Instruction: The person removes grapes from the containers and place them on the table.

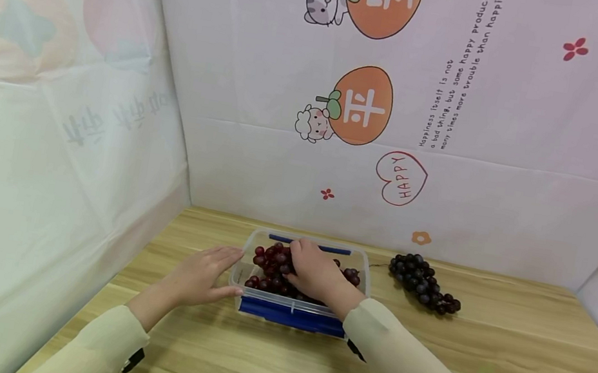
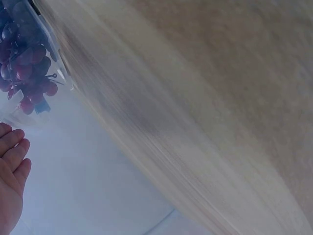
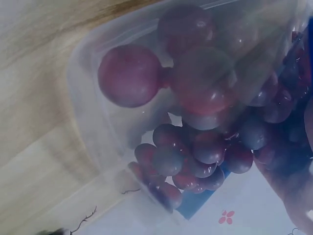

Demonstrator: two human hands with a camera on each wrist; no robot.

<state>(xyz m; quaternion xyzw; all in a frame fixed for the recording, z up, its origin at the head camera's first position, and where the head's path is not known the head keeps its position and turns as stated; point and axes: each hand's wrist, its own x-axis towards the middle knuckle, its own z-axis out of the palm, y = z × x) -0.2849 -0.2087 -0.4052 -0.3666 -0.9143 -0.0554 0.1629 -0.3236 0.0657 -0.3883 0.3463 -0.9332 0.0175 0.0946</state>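
Round, smooth, glossy red grapes (image 1: pixel 273 262), heaped inside a clear, round-cornered plastic box (image 3: pixel 88 88) near the wood-grained table's (image 1: pixel 481 372) back edge. Grips some with the right hand (image 1: pixel 315 272), thumb and fingers curled. Holds the left hand (image 1: pixel 202 275) at the box's left end, fingers extended, thumb apart. To the right, black grapes (image 1: pixel 424 286).

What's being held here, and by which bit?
The right hand seems to grip the red grapes by their upper side. The left hand, at the end of the box, grips nothing.
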